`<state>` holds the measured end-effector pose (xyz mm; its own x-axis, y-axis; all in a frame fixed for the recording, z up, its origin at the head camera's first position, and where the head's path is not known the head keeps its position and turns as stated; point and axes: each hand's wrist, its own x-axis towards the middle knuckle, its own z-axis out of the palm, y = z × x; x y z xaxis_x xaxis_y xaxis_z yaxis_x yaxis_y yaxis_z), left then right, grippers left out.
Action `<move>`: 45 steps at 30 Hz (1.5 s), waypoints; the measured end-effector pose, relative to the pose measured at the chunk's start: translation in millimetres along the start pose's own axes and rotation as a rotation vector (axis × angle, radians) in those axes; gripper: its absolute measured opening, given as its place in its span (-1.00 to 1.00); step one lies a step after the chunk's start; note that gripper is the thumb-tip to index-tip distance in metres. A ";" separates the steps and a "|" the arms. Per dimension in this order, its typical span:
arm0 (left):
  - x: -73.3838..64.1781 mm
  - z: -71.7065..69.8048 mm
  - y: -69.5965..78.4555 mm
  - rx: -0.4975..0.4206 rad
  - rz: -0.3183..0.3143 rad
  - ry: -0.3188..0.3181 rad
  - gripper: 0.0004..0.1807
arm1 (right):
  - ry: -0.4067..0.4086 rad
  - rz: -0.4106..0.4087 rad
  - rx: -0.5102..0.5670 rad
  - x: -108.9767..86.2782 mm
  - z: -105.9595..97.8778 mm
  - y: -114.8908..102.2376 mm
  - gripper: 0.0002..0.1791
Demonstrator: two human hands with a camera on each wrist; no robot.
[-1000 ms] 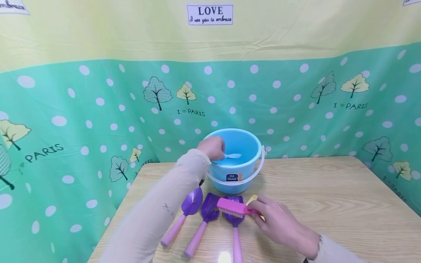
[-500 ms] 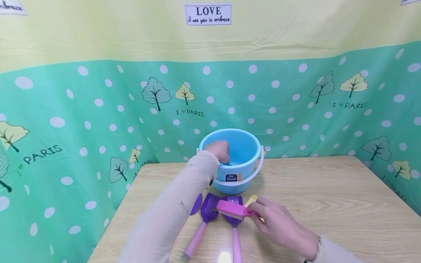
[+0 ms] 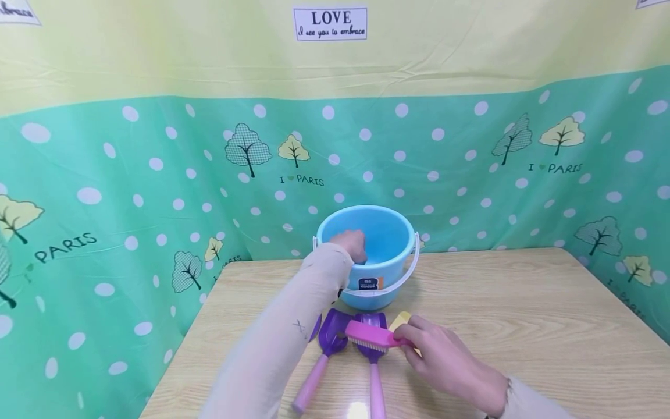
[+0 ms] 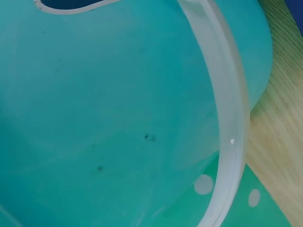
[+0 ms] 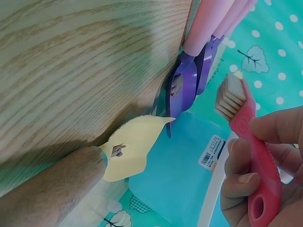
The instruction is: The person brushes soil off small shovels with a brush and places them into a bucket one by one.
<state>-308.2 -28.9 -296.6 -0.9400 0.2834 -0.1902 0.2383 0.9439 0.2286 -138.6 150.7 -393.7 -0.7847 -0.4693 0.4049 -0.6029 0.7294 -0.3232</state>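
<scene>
The right hand [image 3: 437, 355] grasps the pink brush [image 3: 369, 334] by its handle, thumb on one side and curled fingers on the other; in the head view the bristles face down over the rightmost purple scoop [image 3: 374, 372], and contact between the two cannot be confirmed. The left hand [image 3: 352, 244] is inside the rim of the blue bucket [image 3: 384, 273]; its fingers are hidden by the wall, so whether it grips anything cannot be told. The left wrist view shows only bucket wall, bail, table and cloth, and does not settle the point. The step in hand is judged to be placing or arranging an item inside the bucket with the left hand, the brush being held ready. The next move probably calls for raising the left hand clear of the rim and bail [image 3: 413, 267], then bringing the brush over the opening. Count of items: one bucket, upright at the rear of the table [image 3: 523, 326]; one brush; three purple scoops, namely the rightmost, the middle scoop [image 3: 325, 356] and a third scoop [image 3: 316, 329] showing only an edge beside the left sleeve [image 3: 282, 343]; one yellow-bladed tool [image 5: 128, 151], near the right hand. Bucket contents cannot be counted.
</scene>
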 end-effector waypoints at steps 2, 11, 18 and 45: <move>-3.3 -1.4 1.1 0.022 0.017 0.005 -0.95 | -0.005 0.001 0.003 -0.1 -0.1 -0.3 -0.79; -4.8 -3.9 1.2 0.030 0.013 -0.005 -0.83 | -0.009 0.000 0.005 0.2 -0.3 -1.2 -0.79; 4.4 -6.1 -7.7 -0.021 0.022 0.021 -0.91 | -0.015 0.007 0.008 0.0 -0.5 -1.1 -0.79; -43.8 -31.9 -36.0 -0.055 0.331 0.189 -0.93 | -0.048 0.067 0.019 -0.9 -3.7 -2.0 -0.78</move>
<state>-283.5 -80.8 -266.1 -0.8441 0.5300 0.0805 0.5276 0.7947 0.3000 -136.1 151.6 -390.3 -0.8293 -0.4429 0.3406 -0.5508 0.7508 -0.3647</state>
